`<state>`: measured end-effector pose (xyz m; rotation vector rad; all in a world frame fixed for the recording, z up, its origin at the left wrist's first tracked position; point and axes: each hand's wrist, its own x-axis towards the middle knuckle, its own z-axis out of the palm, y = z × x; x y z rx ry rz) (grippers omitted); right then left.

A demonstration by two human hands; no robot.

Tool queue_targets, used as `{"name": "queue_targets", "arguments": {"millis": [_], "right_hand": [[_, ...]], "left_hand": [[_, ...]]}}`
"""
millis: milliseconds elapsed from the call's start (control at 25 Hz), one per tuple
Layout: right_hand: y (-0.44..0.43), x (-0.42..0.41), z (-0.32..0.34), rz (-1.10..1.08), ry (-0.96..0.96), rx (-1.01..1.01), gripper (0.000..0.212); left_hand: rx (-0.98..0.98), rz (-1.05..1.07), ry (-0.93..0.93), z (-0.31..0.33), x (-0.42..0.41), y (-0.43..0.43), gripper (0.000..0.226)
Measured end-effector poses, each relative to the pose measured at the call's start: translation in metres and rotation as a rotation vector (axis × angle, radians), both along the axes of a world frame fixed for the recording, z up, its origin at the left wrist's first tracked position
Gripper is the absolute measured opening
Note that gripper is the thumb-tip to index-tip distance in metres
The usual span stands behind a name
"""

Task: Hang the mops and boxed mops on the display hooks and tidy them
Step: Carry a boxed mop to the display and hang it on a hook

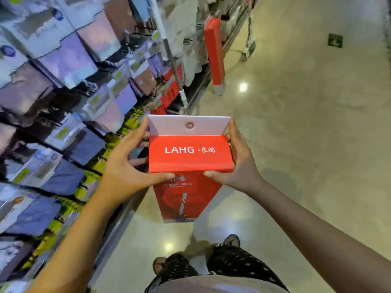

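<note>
— Where's the boxed mop (190, 154)?
— Upright over the floor (296, 134), beside the shelves (63, 102) — the left hand (124, 168) and right hand (239, 163) clasp its red top, fingers wrapped round both sides.
— And the flap (189, 125)?
— Raised (hang hole showing). Farther on, another red box (214, 51) and what looks like a mop handle (169, 49).

Both hands (127, 166) gripping red mop box (190, 155), shop aisle
</note>
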<state>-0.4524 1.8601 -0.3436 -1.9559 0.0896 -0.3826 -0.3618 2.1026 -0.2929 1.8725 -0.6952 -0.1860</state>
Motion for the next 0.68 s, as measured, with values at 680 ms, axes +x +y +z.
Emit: {"name": "queue_targets", "arguments": {"millis": [680], "right_hand": [[-0.295,-0.201,0.045,-0.662,0.010,-0.277,0.125]], "left_hand": [[-0.061,-0.632,-0.015,0.021,-0.071,-0.404,0.115]]}}
